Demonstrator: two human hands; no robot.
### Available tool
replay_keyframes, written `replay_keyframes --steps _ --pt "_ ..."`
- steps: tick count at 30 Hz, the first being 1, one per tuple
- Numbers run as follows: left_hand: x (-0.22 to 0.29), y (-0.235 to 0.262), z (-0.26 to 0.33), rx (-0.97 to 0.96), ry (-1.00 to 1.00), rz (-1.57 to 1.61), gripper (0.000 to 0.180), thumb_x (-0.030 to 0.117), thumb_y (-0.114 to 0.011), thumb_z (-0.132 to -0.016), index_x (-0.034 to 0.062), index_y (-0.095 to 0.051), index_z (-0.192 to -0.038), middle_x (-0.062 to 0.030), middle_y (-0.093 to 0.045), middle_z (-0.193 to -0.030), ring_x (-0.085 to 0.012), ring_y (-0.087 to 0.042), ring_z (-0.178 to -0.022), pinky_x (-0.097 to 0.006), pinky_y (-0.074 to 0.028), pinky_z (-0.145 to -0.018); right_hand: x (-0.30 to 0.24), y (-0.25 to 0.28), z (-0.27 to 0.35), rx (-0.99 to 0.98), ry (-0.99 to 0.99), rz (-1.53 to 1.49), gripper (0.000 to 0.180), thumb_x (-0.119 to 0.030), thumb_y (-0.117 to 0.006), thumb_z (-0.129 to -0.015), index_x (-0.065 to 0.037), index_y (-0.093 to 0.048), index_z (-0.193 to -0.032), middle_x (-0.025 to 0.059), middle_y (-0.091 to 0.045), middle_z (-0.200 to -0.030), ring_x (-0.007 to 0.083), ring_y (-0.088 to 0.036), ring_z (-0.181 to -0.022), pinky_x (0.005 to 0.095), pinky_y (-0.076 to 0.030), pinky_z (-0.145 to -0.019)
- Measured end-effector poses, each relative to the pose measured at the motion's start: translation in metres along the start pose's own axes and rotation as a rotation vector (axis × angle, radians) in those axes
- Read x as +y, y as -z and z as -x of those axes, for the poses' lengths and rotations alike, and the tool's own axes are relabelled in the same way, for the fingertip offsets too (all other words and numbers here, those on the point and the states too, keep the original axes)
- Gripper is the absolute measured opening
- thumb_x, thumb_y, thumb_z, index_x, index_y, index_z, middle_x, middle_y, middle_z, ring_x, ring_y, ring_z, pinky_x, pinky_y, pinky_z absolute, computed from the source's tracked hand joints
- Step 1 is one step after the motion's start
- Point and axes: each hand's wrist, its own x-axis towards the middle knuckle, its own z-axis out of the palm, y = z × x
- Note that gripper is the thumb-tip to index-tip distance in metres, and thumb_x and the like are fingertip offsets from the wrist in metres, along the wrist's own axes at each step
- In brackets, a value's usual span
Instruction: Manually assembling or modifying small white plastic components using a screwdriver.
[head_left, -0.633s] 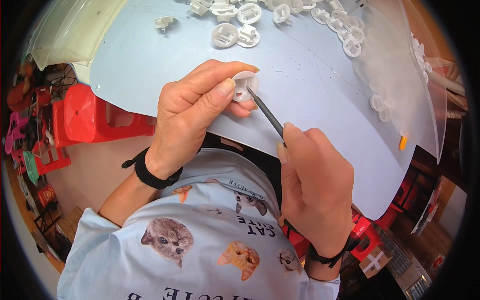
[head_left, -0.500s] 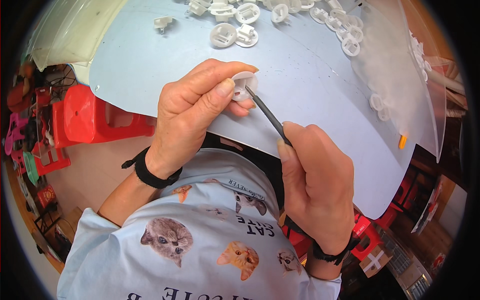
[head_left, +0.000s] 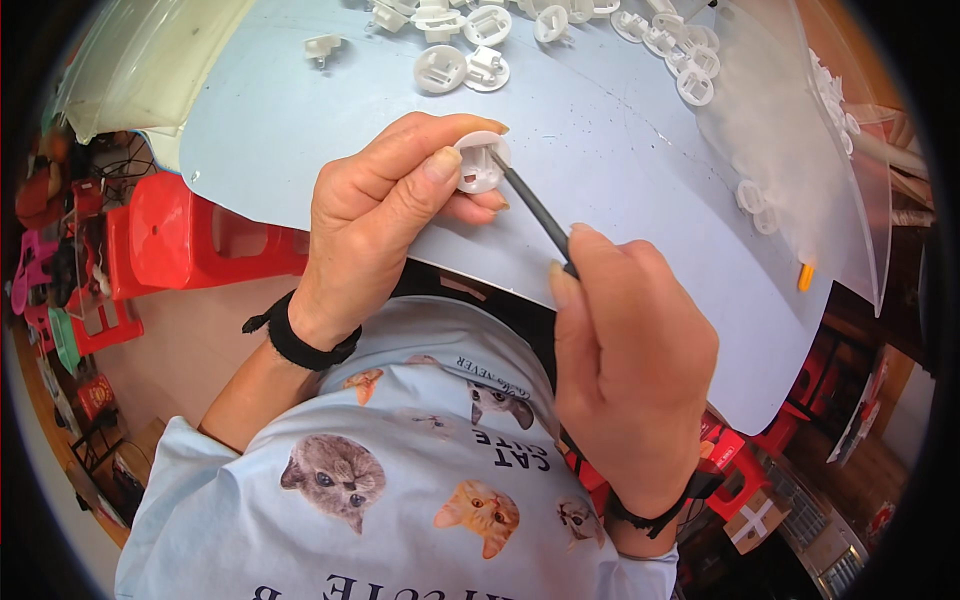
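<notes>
White disc (head_left: 480, 167), held up over the near part of the worktop (head_left: 620, 200), between the two hands; the worktop spreads out behind it, its right side partly covered by a cloudy clear sheet (head_left: 765, 100); the right hand (head_left: 640, 345) is closed around a slim dark tool (head_left: 540, 215), whose rear end is hidden inside the grip; the left hand (head_left: 378, 200) pinches the disc between thumb and fingers, covering its left rim; the tool slants up and leftward, its tip over the disc's recessed face, contact hard to make out; loose white parts (head_left: 440, 70) lie toward the far side, the uppermost cut off by the view's top edge; the disc's hollow face turns toward the camera, its back hidden, its longer visible axis roughly up and down the view.
</notes>
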Motion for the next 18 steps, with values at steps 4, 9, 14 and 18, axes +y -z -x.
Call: replay_keyframes --steps 4,9,14,18 --pt "0.002 0.000 -0.001 0.014 0.032 0.057 0.036 0.019 -0.046 -0.099 -0.0066 -0.054 -0.122 -0.0120 -0.065 -0.101 -0.0132 -0.066 -0.082 -0.023 -0.053 -0.077 0.006 0.009 0.003 0.028 -0.016 -0.080 0.021 0.005 -0.061 -0.081 0.003 -0.059 -0.101 0.0100 -0.047 -0.067 0.0205 -0.044 -0.054 0.0298 -0.036 -0.049" --pt "0.002 -0.001 -0.002 0.050 0.058 0.125 0.036 0.020 -0.045 -0.099 -0.0062 -0.052 -0.124 -0.0149 -0.065 -0.102 -0.0150 -0.068 -0.082 -0.023 -0.056 -0.074 0.009 0.014 0.004 0.032 -0.029 -0.129 0.018 0.004 -0.062 -0.082 0.003 -0.059 -0.100 0.0083 -0.048 -0.067 0.0168 -0.042 -0.054 0.0281 -0.034 -0.050" --pt "0.003 -0.001 0.000 0.042 0.057 0.125 0.036 0.019 -0.044 -0.099 -0.0063 -0.052 -0.124 -0.0179 -0.065 -0.103 -0.0155 -0.068 -0.082 -0.023 -0.056 -0.074 0.006 0.017 0.005 0.018 -0.022 -0.138 0.018 0.004 -0.062 -0.081 0.004 -0.059 -0.098 0.0075 -0.049 -0.066 0.0159 -0.042 -0.055 0.0274 -0.033 -0.050" --pt "0.002 -0.002 0.001 0.055 0.065 0.127 0.036 0.019 -0.044 -0.099 -0.0066 -0.051 -0.124 -0.0201 -0.065 -0.104 -0.0158 -0.068 -0.082 -0.022 -0.056 -0.074 0.006 0.017 0.005 -0.003 -0.040 -0.142 0.018 0.005 -0.062 -0.080 0.004 -0.059 -0.098 0.0074 -0.049 -0.066 0.0157 -0.042 -0.054 0.0276 -0.034 -0.050"
